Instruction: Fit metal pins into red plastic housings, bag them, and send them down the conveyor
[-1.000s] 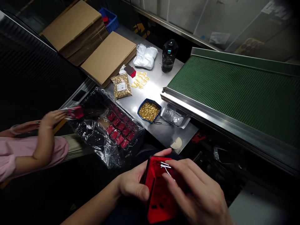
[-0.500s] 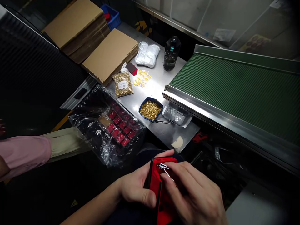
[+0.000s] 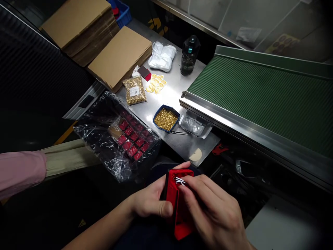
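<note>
My left hand (image 3: 152,205) is closed around a small red box (image 3: 184,231) with a black outer side. The box is tilted, its red inside turned to my right hand. At its upper corner my right hand (image 3: 213,205) pinches thin, shiny silver-white pieces (image 3: 179,181); what kind they are I cannot make out. The fingers of that hand hide part of the box inside. Beyond my hands, a blue tray (image 3: 155,124) of small gold-coloured pieces sits on the metal table (image 3: 169,143), with tweezers (image 3: 180,133) beside it.
A plastic-lined carton (image 3: 101,152) of red items stands at left, near another person's sleeve (image 3: 23,170). A green conveyor (image 3: 260,93) borders the right. Cardboard stacks (image 3: 121,55), a bag of gold pieces (image 3: 134,92), stickers (image 3: 156,84) and a dark bottle (image 3: 189,57) lie farther back.
My right fingers have shifted slightly up and left at the box corner, still pinching the thin pieces. The box has turned a little, and the view has shifted slightly.
</note>
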The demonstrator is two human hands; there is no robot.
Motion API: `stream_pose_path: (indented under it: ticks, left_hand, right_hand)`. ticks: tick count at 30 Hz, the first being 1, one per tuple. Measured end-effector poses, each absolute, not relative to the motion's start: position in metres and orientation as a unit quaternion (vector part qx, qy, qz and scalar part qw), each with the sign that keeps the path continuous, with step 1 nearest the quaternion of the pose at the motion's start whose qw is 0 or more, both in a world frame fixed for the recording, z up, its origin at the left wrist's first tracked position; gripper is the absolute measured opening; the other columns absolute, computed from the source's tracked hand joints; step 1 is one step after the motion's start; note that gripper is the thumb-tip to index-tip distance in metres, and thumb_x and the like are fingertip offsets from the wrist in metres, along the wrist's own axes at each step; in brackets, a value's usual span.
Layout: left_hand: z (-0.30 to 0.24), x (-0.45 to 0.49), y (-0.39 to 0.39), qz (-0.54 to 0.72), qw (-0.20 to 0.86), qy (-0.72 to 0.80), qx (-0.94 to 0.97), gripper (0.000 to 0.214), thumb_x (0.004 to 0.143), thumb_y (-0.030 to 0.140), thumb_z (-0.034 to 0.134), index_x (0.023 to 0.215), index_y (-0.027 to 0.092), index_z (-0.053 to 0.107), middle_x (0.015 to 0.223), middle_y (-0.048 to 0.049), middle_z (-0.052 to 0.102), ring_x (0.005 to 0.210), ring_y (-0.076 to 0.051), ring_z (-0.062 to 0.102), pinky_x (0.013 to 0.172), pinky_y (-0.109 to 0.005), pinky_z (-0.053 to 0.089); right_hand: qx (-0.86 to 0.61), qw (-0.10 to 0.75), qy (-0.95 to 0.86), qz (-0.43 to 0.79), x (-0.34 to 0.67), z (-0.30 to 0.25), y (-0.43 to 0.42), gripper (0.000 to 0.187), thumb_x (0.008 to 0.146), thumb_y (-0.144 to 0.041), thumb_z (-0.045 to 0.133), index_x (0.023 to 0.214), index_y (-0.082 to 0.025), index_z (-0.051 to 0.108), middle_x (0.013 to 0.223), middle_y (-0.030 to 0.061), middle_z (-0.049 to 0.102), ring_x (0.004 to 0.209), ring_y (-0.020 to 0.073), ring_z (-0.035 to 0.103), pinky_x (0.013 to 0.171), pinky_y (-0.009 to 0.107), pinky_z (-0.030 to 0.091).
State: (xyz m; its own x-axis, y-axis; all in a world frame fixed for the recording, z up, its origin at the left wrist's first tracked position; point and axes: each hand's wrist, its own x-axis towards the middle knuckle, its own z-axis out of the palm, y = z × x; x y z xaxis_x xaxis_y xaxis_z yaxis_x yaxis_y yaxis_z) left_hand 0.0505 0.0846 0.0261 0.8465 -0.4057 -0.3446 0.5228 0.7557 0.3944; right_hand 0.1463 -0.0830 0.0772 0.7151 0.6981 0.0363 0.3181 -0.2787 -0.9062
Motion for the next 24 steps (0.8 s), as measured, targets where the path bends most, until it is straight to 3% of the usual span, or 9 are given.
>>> stream_pose_path:
  ticks: [4, 7, 9, 11, 13, 18, 21, 24]
  left_hand:
    - [0.025, 0.051, 0.083, -0.244, 0.937, 0.135, 0.209, 0.106, 0.079, 0.041, 0.082, 0.160, 0.026, 0.014, 0.146, -0.0205, 0.052, 0.139, -0.044, 0.045, 0.115, -0.065, 0.027]
    - [0.025, 0.052, 0.082, -0.239, 0.943, 0.142, 0.183, 0.107, 0.079, 0.042, 0.081, 0.160, 0.027, 0.013, 0.139, -0.0203, 0.058, 0.137, -0.047, 0.046, 0.112, -0.071, 0.026]
    - [0.024, 0.052, 0.082, -0.235, 0.945, 0.146, 0.176, 0.107, 0.078, 0.041, 0.082, 0.160, 0.026, 0.014, 0.140, -0.0212, 0.057, 0.138, -0.048, 0.046, 0.112, -0.073, 0.024]
    - [0.023, 0.052, 0.082, -0.234, 0.946, 0.151, 0.166, 0.107, 0.078, 0.040, 0.082, 0.159, 0.025, 0.015, 0.141, -0.0222, 0.056, 0.137, -0.049, 0.045, 0.111, -0.073, 0.023]
    - [0.021, 0.052, 0.081, -0.228, 0.949, 0.157, 0.153, 0.107, 0.076, 0.038, 0.083, 0.159, 0.024, 0.017, 0.140, -0.0227, 0.057, 0.138, -0.049, 0.045, 0.111, -0.072, 0.023]
    - [0.022, 0.053, 0.079, -0.201, 0.954, 0.153, 0.159, 0.109, 0.070, 0.034, 0.086, 0.157, 0.019, 0.022, 0.143, -0.0257, 0.054, 0.139, -0.045, 0.045, 0.114, -0.064, 0.026]
    - [0.024, 0.053, 0.077, -0.202, 0.950, 0.140, 0.192, 0.102, 0.073, 0.030, 0.084, 0.155, 0.025, 0.023, 0.155, -0.0243, 0.042, 0.142, -0.041, 0.042, 0.114, -0.059, 0.030]
    - [0.026, 0.054, 0.075, -0.182, 0.944, 0.128, 0.246, 0.095, 0.075, 0.028, 0.084, 0.150, 0.031, 0.026, 0.160, -0.0200, 0.035, 0.144, -0.039, 0.039, 0.116, -0.059, 0.028]
  right_hand:
    - [-0.830, 0.518, -0.110, 0.172, 0.163, 0.047, -0.124, 0.016, 0.093, -0.025, 0.065, 0.108, -0.024, 0.071, 0.103, 0.0051, 0.071, 0.089, 0.0183, 0.068, 0.078, 0.026, 0.054]
    - [-0.816, 0.484, 0.008, 0.316, 0.178, -0.016, -0.162, 0.036, 0.095, -0.048, 0.056, 0.115, -0.021, 0.069, 0.093, 0.0077, 0.073, 0.075, 0.0205, 0.068, 0.064, 0.029, 0.053]
    - [-0.855, 0.374, 0.008, 0.360, 0.181, -0.061, -0.180, 0.043, 0.092, -0.052, 0.054, 0.105, -0.016, 0.073, 0.083, 0.0099, 0.072, 0.070, 0.0235, 0.067, 0.061, 0.032, 0.052]
    - [-0.915, 0.211, -0.025, 0.343, 0.179, -0.090, -0.188, 0.039, 0.089, -0.050, 0.056, 0.098, -0.017, 0.075, 0.090, 0.0121, 0.073, 0.076, 0.0268, 0.069, 0.063, 0.035, 0.051]
    - [-0.931, 0.147, -0.046, 0.332, 0.177, -0.098, -0.187, 0.036, 0.090, -0.048, 0.056, 0.098, -0.020, 0.076, 0.092, 0.0102, 0.074, 0.078, 0.0267, 0.070, 0.064, 0.034, 0.051]
    - [-0.891, 0.388, -0.023, 0.234, 0.176, -0.030, -0.153, 0.036, 0.091, -0.048, 0.063, 0.112, -0.019, 0.071, 0.094, 0.0068, 0.076, 0.080, 0.0214, 0.072, 0.066, 0.028, 0.056]
    - [-0.860, 0.463, -0.082, 0.196, 0.168, 0.029, -0.127, 0.025, 0.090, -0.036, 0.068, 0.111, -0.023, 0.069, 0.100, 0.0043, 0.076, 0.085, 0.0189, 0.073, 0.071, 0.024, 0.058]
    - [-0.794, 0.510, -0.225, 0.243, 0.157, 0.065, -0.106, 0.020, 0.088, -0.024, 0.069, 0.108, -0.024, 0.067, 0.089, 0.0006, 0.075, 0.070, 0.0139, 0.072, 0.063, 0.018, 0.058]
